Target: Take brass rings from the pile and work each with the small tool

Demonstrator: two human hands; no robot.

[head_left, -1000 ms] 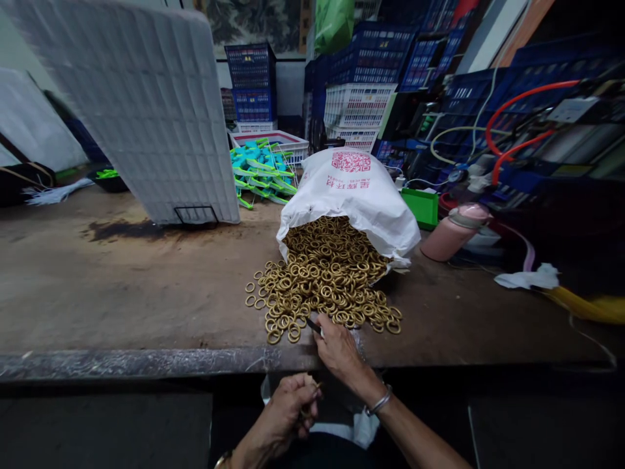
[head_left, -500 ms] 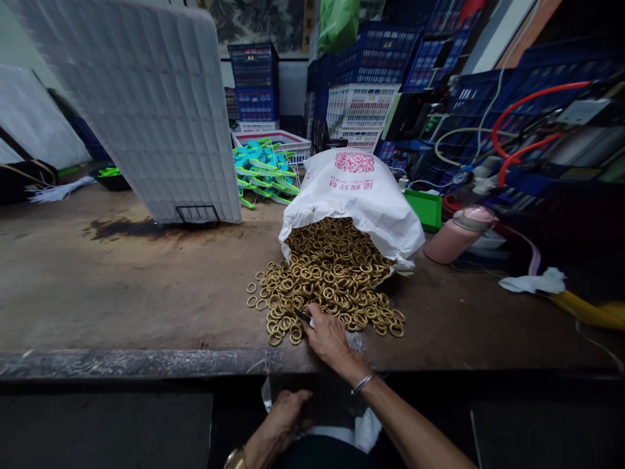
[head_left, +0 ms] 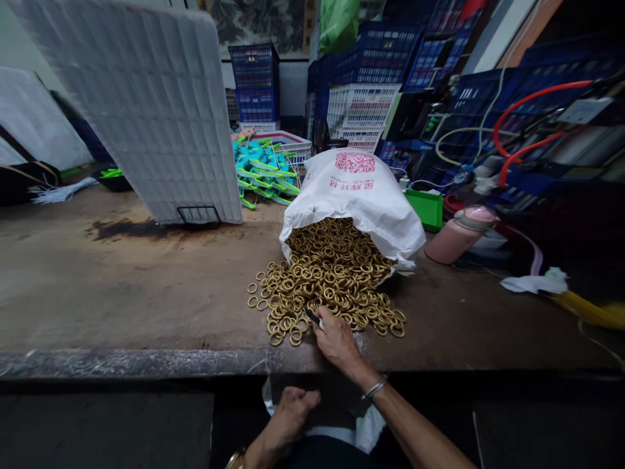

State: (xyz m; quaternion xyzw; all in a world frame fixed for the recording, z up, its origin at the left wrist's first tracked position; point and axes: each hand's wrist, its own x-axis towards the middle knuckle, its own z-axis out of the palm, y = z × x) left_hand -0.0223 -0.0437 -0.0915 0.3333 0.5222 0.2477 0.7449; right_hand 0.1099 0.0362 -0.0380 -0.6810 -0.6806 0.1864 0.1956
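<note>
A heap of brass-coloured rings (head_left: 322, 286) spills out of the mouth of a white printed sack (head_left: 351, 192) lying on the table. My right hand (head_left: 336, 339) is closed on a small tool (head_left: 315, 318) with a dark, narrow tip, at the front edge of the heap. The tip reaches in among the rings; the tool's exact kind cannot be made out. Below the table's front edge, my left hand (head_left: 291, 413) has its fingers curled in. What it may hold is hidden. White plastic (head_left: 368, 426) shows beneath my hands.
A tall whitish ribbed panel (head_left: 146, 117) stands on the wooden table (head_left: 122, 286). Behind lie turquoise-and-green plastic parts (head_left: 266, 166) by a white basket (head_left: 293, 144), with another person's hand (head_left: 245, 133) there. A pink bottle (head_left: 459, 234) and green tray (head_left: 424, 210) are at right.
My right hand has shifted slightly right and back with the tool. My left hand has moved slightly right, its fingers more curled. Another person's hand has appeared behind the turquoise parts.
</note>
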